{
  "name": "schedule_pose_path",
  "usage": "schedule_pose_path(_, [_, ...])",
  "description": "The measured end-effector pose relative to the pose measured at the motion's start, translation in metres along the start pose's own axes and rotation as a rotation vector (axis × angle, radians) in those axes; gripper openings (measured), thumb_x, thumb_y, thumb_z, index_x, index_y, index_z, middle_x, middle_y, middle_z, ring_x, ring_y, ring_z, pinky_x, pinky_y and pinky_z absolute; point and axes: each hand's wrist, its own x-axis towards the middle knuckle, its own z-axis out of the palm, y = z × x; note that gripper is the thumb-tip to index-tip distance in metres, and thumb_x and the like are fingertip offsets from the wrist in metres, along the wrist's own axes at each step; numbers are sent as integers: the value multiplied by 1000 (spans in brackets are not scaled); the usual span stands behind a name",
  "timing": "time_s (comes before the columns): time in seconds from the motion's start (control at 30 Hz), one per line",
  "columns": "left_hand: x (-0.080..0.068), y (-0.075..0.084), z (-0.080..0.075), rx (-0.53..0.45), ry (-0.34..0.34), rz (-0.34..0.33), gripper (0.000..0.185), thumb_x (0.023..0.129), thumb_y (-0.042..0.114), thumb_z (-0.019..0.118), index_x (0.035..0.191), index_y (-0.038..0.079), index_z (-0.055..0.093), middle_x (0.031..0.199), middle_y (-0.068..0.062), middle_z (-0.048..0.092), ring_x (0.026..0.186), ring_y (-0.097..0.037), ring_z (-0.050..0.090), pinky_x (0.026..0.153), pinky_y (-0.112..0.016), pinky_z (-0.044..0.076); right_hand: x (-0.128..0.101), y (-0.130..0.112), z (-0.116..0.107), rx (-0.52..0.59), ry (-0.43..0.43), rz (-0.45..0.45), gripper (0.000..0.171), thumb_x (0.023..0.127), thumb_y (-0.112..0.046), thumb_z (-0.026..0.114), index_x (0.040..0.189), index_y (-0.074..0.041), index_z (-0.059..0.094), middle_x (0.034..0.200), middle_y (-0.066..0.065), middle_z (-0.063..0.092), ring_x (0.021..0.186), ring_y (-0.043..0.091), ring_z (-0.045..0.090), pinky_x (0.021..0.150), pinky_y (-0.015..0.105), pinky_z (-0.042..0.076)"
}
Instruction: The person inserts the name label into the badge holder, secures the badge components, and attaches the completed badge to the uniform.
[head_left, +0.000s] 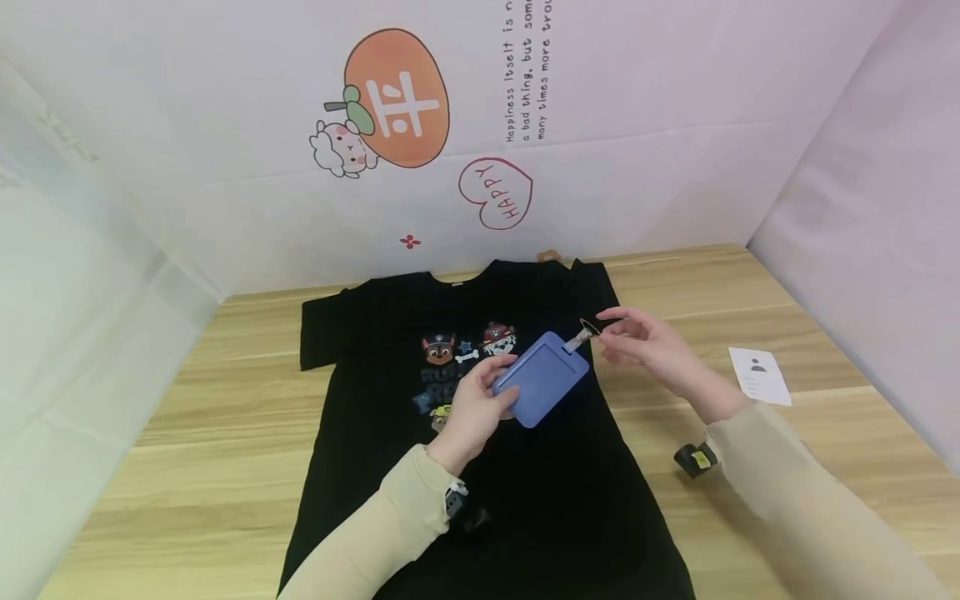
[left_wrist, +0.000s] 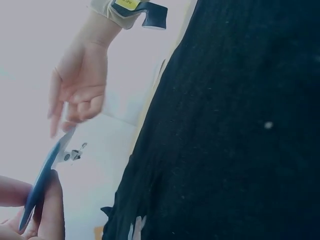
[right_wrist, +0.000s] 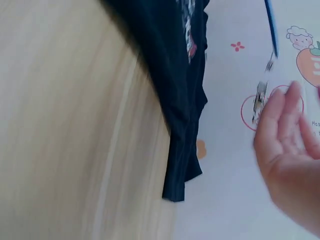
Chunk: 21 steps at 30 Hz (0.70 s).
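Nearest the lens, my beige sleeves come up from the bottom edge of the head view, over the black T-shirt [head_left: 525,467] spread flat on the wooden table [head_left: 225,433]. My left hand [head_left: 472,412] is in the middle of the frame, its fingers and thumb pinching the lower left end of the blue badge holder [head_left: 542,377] and lifting it off the shirt. The holder's long axis runs from lower left to upper right, and its metal clip [head_left: 579,337] points up and right toward my right hand [head_left: 648,346]. That hand sits just right of centre with its fingers loosely spread; its fingertips [head_left: 609,319] are right at the clip, but I cannot tell whether they actually grip it. In the left wrist view the holder [left_wrist: 42,182] shows edge-on between my thumb and finger. I cannot see whether the holder has any card inside it.

Further right, near the frame's right edge, a white card [head_left: 759,375] lies flat on the table, well apart from the shirt. Behind the table, at top centre, a wall [head_left: 675,125] shows an orange cartoon sticker [head_left: 397,96].
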Motion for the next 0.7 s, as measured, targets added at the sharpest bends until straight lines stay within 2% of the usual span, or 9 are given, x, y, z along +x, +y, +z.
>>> schedule_pose_path(0.13, [-2, -2, -2, -3, -1, -20, 41, 91, -5, 53, 131, 4, 50, 120, -18, 59, 96, -18, 63, 75, -33, 56, -2, 1, -2, -135, 90, -132, 36, 94, -9, 57, 126, 2, 46, 96, -11, 57, 87, 1, 59, 78, 14, 49])
schedule_pose_path(0.2, [-2, -1, -4, -9, -4, -26, 41, 91, -5, 53, 131, 5, 50, 121, -18, 58, 97, -19, 63, 77, -35, 56, -3, 1, -3, -217, 116, -174, 34, 93, -8, 58, 125, 2, 49, 101, -6, 58, 89, -1, 56, 79, 12, 47])
schedule_pose_path(0.37, [-5, 1, -8, -24, -18, -20, 41, 92, -5, 52, 131, 3, 50, 123, -19, 57, 98, -20, 63, 79, -37, 56, -4, 6, -2, -359, 124, -240, 35, 91, -8, 62, 124, 1, 52, 116, 15, 58, 98, -1, 52, 85, 12, 45])
schedule_pose_path(0.47, [-6, 1, -10, -45, -29, -22, 41, 91, -6, 51, 131, 2, 50, 124, -21, 56, 97, -19, 63, 79, -37, 56, -3, 11, 0, -436, 136, -338, 36, 87, -4, 66, 121, 0, 55, 119, 17, 58, 104, 6, 51, 90, 11, 42])
schedule_pose_path(0.6, [-9, 4, -13, -76, -35, -26, 43, 89, -7, 51, 131, 0, 49, 123, -22, 56, 92, -16, 63, 75, -34, 57, 1, 20, 3, -572, 171, -569, 45, 75, 4, 75, 117, 0, 59, 118, 17, 59, 108, 25, 53, 96, 6, 34])
schedule_pose_path(0.7, [-11, 7, -15, -91, -29, -24, 43, 89, -7, 51, 132, -2, 48, 121, -23, 57, 86, -14, 62, 72, -32, 57, 4, 24, 7, -667, 185, -718, 52, 67, 4, 79, 116, 1, 60, 119, 18, 60, 110, 34, 54, 102, 6, 26])
